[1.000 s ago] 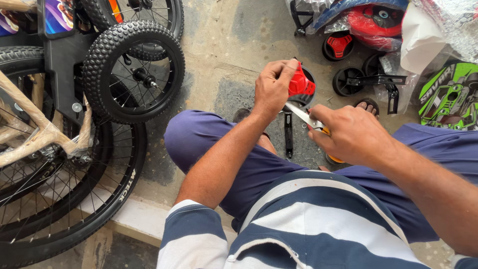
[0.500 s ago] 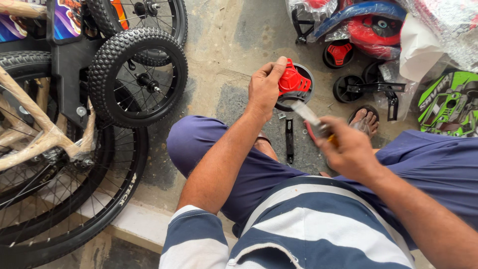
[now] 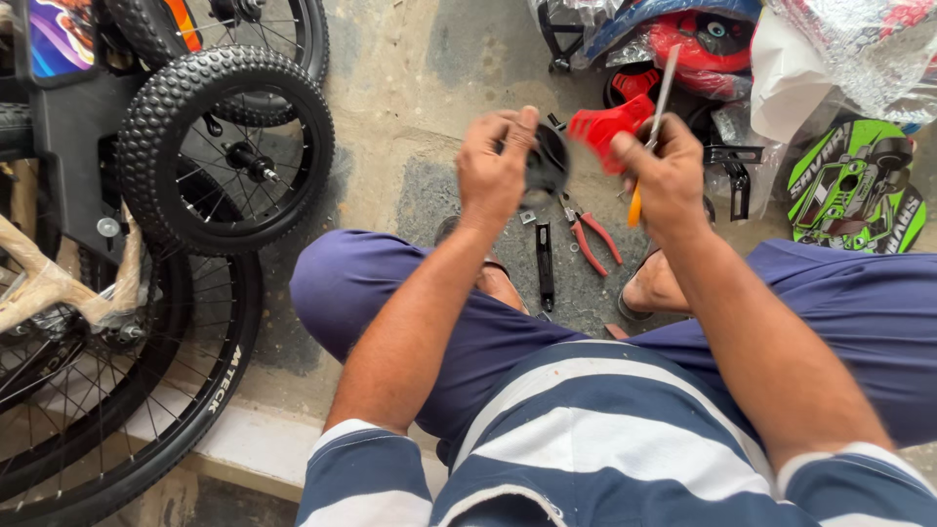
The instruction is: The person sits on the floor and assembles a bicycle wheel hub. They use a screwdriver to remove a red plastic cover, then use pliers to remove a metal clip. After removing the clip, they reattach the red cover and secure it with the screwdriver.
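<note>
My left hand [image 3: 498, 166] grips a small black wheel [image 3: 547, 164] by its rim, held up in front of me. My right hand [image 3: 669, 176] holds a screwdriver [image 3: 652, 127] with an orange handle and a metal shaft pointing up, together with a red plastic wheel hub piece [image 3: 605, 129] that sits between both hands. The hands are close together above the floor. Below them on the ground lie red-handled pliers [image 3: 590, 234] and a black flat wrench [image 3: 544, 263].
A small knobby-tyred bicycle wheel [image 3: 226, 151] and larger bicycle wheels [image 3: 146, 390] stand at left. At upper right lie plastic-wrapped bike parts [image 3: 703, 39], a black training-wheel bracket [image 3: 734, 171] and a green printed plate [image 3: 859, 190]. My sandalled feet [image 3: 649, 288] rest on the concrete floor.
Both hands have lifted up from the floor. The red hub piece has come away from the black wheel, and the screwdriver now points upward.
</note>
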